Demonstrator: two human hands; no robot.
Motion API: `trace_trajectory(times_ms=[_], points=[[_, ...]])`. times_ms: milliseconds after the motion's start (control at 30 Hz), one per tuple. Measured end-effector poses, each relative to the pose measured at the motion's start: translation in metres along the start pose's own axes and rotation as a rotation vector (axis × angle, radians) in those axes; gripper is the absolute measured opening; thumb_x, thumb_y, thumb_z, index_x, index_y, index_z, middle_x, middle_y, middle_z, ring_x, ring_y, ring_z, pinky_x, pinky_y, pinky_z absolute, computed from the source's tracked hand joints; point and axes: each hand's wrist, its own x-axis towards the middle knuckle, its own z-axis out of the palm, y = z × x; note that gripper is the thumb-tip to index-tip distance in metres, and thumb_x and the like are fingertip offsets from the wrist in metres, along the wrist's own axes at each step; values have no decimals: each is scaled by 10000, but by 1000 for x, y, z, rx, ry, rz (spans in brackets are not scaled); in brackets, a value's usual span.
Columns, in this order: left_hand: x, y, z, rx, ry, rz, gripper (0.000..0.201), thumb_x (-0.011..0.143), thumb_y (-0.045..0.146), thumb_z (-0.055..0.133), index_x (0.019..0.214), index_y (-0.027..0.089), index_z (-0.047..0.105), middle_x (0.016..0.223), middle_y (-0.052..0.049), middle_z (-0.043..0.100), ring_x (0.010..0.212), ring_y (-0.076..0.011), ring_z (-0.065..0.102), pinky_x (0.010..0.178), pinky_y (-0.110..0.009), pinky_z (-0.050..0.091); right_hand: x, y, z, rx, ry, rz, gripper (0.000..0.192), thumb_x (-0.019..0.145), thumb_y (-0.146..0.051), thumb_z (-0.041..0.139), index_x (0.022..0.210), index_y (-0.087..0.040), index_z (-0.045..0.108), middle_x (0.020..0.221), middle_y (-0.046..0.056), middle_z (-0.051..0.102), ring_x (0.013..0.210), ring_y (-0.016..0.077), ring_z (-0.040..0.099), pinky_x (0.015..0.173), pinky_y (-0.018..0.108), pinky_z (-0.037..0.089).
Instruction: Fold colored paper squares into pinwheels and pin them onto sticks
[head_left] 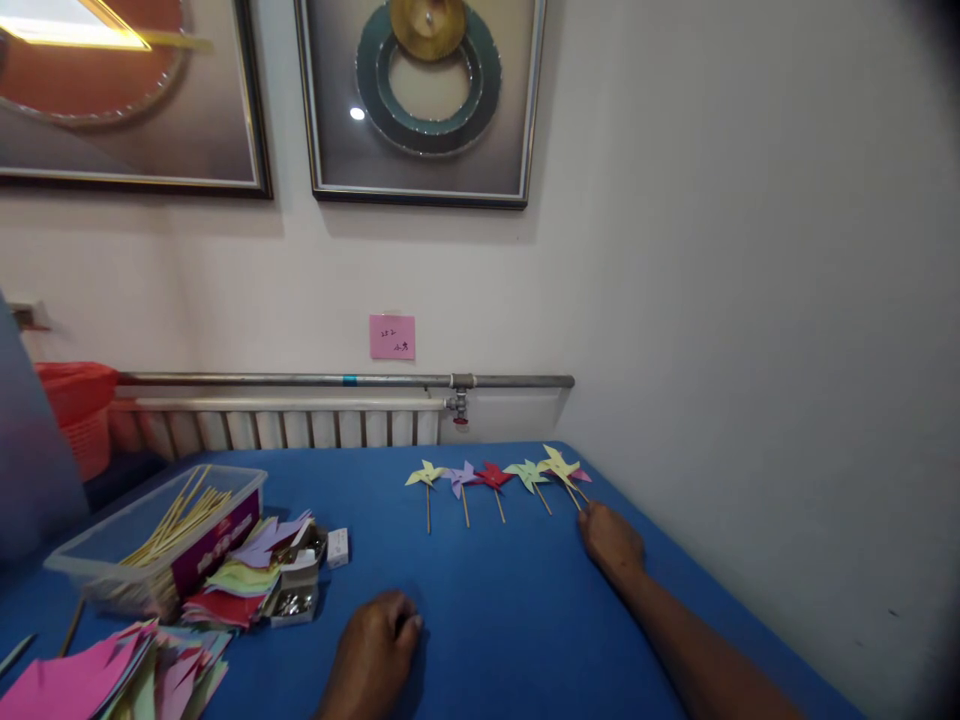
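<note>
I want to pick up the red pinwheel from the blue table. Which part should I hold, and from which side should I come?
Probably grip the thin wooden stick of the red pinwheel, near its lower end, coming from the near side. It lies flat on the blue table with the stick pointing toward you and clear on both sides, while the paper blades sit close to the purple pinwheel and green pinwheel and would crush easily.

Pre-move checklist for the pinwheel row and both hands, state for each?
1. Right hand at the stick of the rightmost yellow paper pinwheel: ok; grip closed or not: cannot tell.
2. Left hand rests loosely curled on the blue table cover, holding nothing: ok.
3. Other pinwheels lie flat in a row, apart: yellow-green, purple, red, green: ok.
4. Clear plastic box of wooden sticks stocked: ok.
5. Stack of coloured paper squares near the left hand: ok.
</note>
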Motion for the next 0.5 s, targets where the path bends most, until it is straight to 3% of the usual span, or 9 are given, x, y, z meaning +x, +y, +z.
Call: trace_trajectory(times_ms=[267, 500], points=[[-1, 1, -2, -10, 5, 15, 200, 885, 244, 498, 725, 192, 606, 760, -28, 691, 773, -196, 641, 715, -284, 359, -2, -1, 0, 9, 23, -24, 381, 1035, -278, 368, 1117, -133, 711, 1093, 198, 772, 1056, 294, 736, 810, 336, 506], [-2, 1, -4, -19, -9, 19, 199, 889, 238, 507, 734, 190, 620, 780, -31, 700, 789, -199, 643, 735, -284, 372, 4, 7, -6, 27, 104, 52, 377, 1046, -307, 362, 1094, -162, 706, 1066, 173, 777, 1025, 283, 740, 768, 319, 493]])
